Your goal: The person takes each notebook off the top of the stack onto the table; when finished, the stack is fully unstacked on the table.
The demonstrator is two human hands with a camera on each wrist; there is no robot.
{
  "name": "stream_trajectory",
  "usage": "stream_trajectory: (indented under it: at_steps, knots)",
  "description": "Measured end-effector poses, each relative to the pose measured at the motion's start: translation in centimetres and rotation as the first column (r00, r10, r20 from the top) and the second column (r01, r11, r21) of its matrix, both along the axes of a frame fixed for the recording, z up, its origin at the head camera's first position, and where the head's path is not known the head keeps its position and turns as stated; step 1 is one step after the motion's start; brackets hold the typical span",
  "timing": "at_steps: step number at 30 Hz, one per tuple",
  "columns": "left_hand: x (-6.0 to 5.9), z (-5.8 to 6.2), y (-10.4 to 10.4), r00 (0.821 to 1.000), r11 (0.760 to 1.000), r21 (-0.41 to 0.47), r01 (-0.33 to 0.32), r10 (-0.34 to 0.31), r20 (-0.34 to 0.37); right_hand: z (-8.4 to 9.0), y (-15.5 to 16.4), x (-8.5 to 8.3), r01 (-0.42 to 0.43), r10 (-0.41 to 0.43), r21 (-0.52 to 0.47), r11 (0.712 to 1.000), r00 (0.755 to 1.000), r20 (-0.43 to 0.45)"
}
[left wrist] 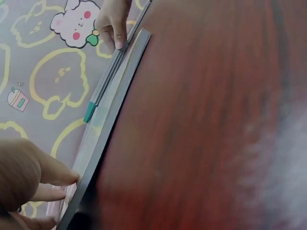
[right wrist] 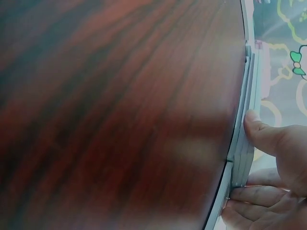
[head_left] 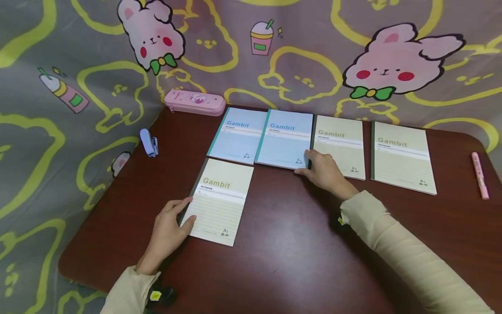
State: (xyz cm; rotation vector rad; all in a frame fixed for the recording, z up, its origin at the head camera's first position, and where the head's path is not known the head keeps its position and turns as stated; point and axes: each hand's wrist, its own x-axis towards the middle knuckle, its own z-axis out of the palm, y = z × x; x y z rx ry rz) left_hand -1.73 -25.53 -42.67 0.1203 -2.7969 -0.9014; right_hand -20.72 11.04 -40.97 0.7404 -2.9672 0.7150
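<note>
Head view, and here's your left hand (head_left: pixel 168 224) at eight o'clock, thumb and index finger spread apart, touching the dark spine side of the front cream notebook (head_left: pixel 219 205), which lies flat on the bench (head_left: pixel 286 235) towards seven. Your right hand (head_left: pixel 324 171) is out at three, thumb and fingers pinching the near right corner of the right-hand blue notebook (head_left: pixel 284 139), just off centre at two. Its blue neighbour (head_left: pixel 237 136) lies at eleven, the stapler (head_left: pixel 149 142) at nine!

Over to your left wrist: fingertips at that dark spine around eight, your right hand up at eleven.

Right wrist now: your thumb rests on a notebook edge at three, fingers curled at four.
</note>
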Motion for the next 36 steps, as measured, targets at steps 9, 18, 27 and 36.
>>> stream_trajectory:
  at_steps: [9, 18, 27, 36]
  knots:
    - [0.1, 0.3, 0.3, 1.000, 0.998, -0.057, -0.013, 0.013, -0.001, -0.3, -0.1, 0.1, 0.015, -0.015, -0.010, 1.000, 1.000, 0.010]
    - [-6.4, 4.6, 2.5, 0.972, 0.973, -0.034, 0.229, -0.226, 0.070, -0.6, 0.1, 0.3, 0.029, -0.029, -0.013, 0.999, 1.000, 0.007]
    - [-16.6, 5.9, 8.4, 0.865, 0.876, -0.042, 0.480, -0.465, 0.188, -0.1, -0.1, 0.0, 0.026, -0.026, -0.032, 0.999, 1.000, -0.002]
    - [-19.6, 2.8, 11.7, 0.858, 0.883, -0.030, 0.468, -0.446, 0.257, -0.5, 0.0, 0.5, 0.028, -0.028, -0.008, 1.000, 1.000, -0.014]
